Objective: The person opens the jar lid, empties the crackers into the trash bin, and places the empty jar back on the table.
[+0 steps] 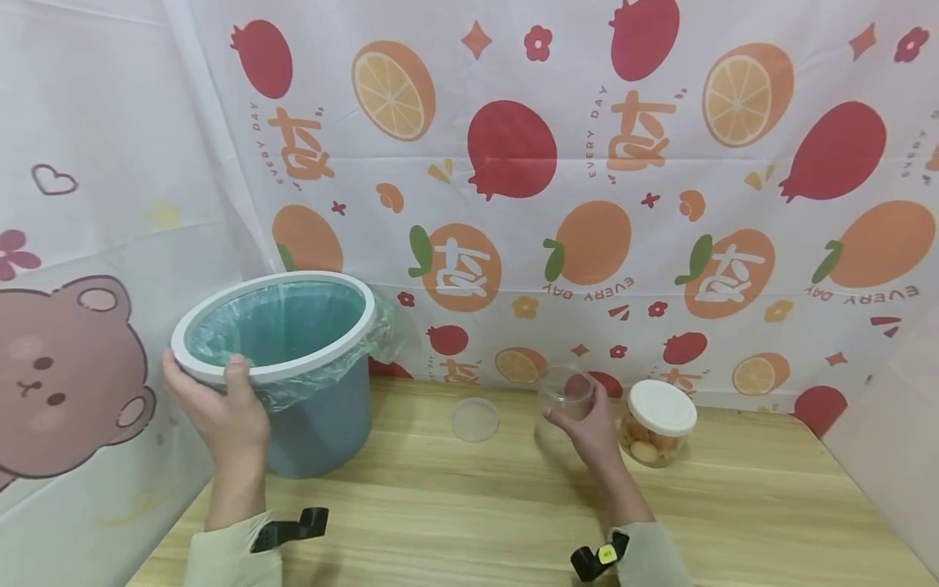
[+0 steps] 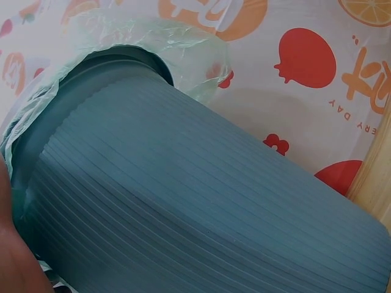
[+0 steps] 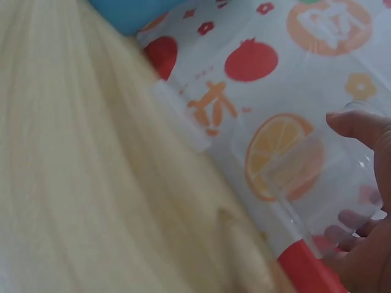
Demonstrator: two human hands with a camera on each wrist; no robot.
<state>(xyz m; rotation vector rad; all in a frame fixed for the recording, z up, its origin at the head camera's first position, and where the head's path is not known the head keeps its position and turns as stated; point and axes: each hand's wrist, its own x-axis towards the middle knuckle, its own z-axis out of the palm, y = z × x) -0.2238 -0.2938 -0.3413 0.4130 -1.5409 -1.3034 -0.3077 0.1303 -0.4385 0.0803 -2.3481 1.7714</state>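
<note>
A blue-grey trash bin [image 1: 323, 428] with a white rim and a translucent green liner bag [image 1: 385, 330] stands at the left. My left hand [image 1: 233, 420] grips its near-left rim, thumb on top and fingers beneath. Ribbed bin wall [image 2: 183, 171] fills most of the left wrist view. My right hand [image 1: 597, 436] holds a clear plastic jar [image 1: 553, 401], thumb on one side and fingers on the other. Seen from the right wrist, this jar [image 3: 305, 183] is see-through with no contents visible. Its bottom contact with the table cannot be told.
A clear round lid [image 1: 474, 420] lies on the wooden table [image 1: 440, 505] between bin and jar. Right of my right hand stands a white-lidded jar [image 1: 660, 424] with brownish food pieces inside. Fruit-printed cloth [image 1: 513, 244] hangs behind, with more cloth at both sides.
</note>
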